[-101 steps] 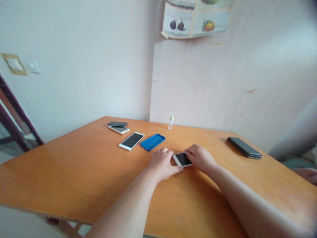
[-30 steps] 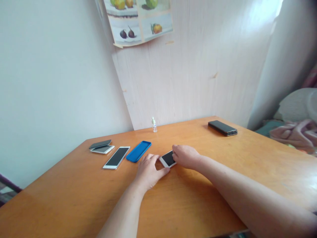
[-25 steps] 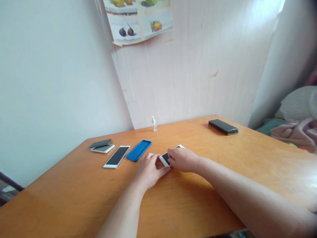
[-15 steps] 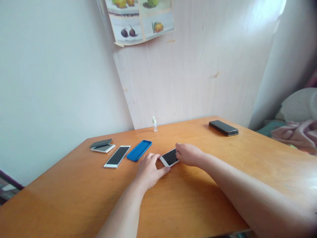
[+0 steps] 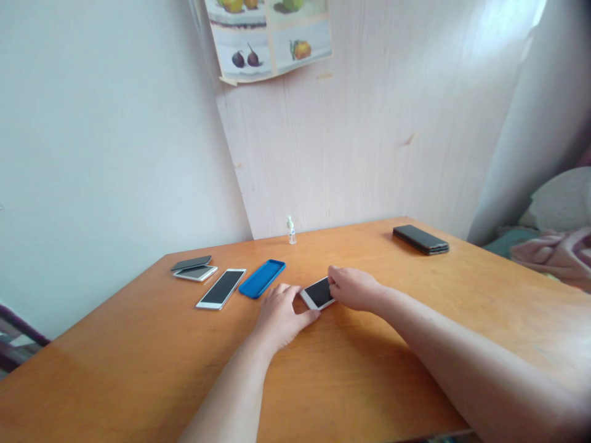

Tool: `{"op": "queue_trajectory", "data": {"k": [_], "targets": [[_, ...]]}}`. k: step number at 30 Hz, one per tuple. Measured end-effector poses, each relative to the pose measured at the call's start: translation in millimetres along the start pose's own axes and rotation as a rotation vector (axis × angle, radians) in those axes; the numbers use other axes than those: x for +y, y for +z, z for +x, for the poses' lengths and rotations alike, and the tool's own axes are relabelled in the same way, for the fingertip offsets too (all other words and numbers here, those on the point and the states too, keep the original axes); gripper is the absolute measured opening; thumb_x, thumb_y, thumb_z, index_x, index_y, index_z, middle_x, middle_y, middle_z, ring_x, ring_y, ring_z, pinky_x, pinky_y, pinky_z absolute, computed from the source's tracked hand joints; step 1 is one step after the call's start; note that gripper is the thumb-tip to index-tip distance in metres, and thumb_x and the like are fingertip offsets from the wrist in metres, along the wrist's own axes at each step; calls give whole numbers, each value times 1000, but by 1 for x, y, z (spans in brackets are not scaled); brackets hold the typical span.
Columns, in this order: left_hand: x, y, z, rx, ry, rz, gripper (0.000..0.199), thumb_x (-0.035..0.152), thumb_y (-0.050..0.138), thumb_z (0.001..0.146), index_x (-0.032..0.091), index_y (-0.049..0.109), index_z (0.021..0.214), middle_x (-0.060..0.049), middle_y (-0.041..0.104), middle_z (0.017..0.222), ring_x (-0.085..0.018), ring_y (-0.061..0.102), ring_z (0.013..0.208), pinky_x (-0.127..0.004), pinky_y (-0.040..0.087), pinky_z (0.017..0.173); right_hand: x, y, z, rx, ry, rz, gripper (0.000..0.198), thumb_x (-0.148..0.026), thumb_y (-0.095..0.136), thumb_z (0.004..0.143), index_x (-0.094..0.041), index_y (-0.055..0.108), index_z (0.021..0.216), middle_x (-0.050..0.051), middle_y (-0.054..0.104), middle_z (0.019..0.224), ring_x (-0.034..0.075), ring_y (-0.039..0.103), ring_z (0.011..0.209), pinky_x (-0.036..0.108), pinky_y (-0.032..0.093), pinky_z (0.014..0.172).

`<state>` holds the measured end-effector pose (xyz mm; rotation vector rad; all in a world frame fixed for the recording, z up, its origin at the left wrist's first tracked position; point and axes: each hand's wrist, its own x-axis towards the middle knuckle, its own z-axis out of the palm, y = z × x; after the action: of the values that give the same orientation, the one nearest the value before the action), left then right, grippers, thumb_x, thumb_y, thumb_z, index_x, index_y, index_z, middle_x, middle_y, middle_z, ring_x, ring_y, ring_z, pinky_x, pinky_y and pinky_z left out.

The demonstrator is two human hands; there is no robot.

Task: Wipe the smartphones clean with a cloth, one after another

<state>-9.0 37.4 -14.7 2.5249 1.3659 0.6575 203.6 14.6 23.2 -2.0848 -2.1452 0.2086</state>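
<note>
A white smartphone (image 5: 318,294) with a dark screen lies face up on the wooden table. My left hand (image 5: 281,314) grips its near left end, thumb at one corner and fingers at the other. Over the phone's right part my right hand (image 5: 348,286) is curled, knuckles turned down against the screen. Whether anything is inside those curled fingers is hidden. Just left of my left hand rests an empty blue phone case (image 5: 262,279), hollow side up. Farther left lies another white smartphone (image 5: 221,289), screen up.
At the table's (image 5: 115,363) far left, a grey flat cover or phone (image 5: 191,263) leans on a white phone (image 5: 196,273). A small pump bottle (image 5: 290,231) stands by the back board. Stacked dark phones (image 5: 420,239) lie back right. Pinkish cloth (image 5: 554,253) is beyond the right edge.
The view has shifted slightly, so the whole scene sits a little differently in the picture. Both hands keep nearly the same places on the phone.
</note>
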Motion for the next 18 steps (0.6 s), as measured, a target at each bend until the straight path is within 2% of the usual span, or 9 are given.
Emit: {"op": "queue_trajectory", "data": {"k": [3, 5, 8, 10, 12, 15, 18], "targets": [[1, -1, 0, -6, 10, 15, 48, 60, 70, 73, 29, 65, 110, -5, 63, 109, -27, 59, 106, -35, 45, 89, -18, 7, -8, -24, -185, 64, 18, -29, 51, 87, -22, 64, 97, 6, 72, 95, 19, 64, 84, 26, 37, 65], [1, -1, 0, -4, 15, 19, 47, 59, 70, 74, 30, 66, 110, -5, 63, 108, -27, 59, 106, -35, 45, 89, -18, 8, -8, -53, -245, 101, 16, -30, 53, 85, -23, 65, 94, 4, 71, 91, 17, 63, 82, 24, 36, 63], [1, 0, 0, 2, 8, 11, 50, 60, 70, 73, 29, 65, 112, -5, 63, 110, -27, 58, 107, -36, 44, 91, -1, 3, -1, -60, -101, 59, 16, -29, 55, 84, -23, 66, 94, 4, 71, 92, 18, 63, 80, 25, 36, 61], [0, 1, 0, 8, 0, -1, 54, 61, 70, 73, 28, 64, 115, -5, 62, 112, -28, 58, 110, -37, 44, 93, 13, -3, 4, -27, 11, 8, 19, -28, 53, 85, -21, 65, 97, 9, 71, 97, 21, 64, 84, 27, 37, 64], [0, 1, 0, 9, -7, -9, 55, 61, 70, 72, 28, 63, 116, -6, 62, 114, -28, 57, 111, -37, 43, 94, 19, -6, 7, -2, 53, -18, 22, -27, 50, 86, -18, 65, 100, 13, 70, 101, 24, 64, 88, 29, 37, 65], [1, 0, 0, -4, -15, -8, 55, 61, 70, 72, 29, 63, 116, -5, 62, 113, -28, 57, 110, -37, 44, 92, 8, -4, 2, 10, 28, -23, 22, -27, 49, 87, -19, 64, 100, 12, 70, 99, 23, 64, 87, 28, 36, 64], [2, -1, 0, -11, -4, 6, 49, 60, 69, 73, 30, 65, 112, -5, 63, 110, -27, 58, 107, -36, 44, 90, -16, 4, -8, -11, -126, 24, 19, -29, 51, 87, -21, 65, 96, 7, 71, 94, 20, 64, 84, 26, 35, 62]]}}
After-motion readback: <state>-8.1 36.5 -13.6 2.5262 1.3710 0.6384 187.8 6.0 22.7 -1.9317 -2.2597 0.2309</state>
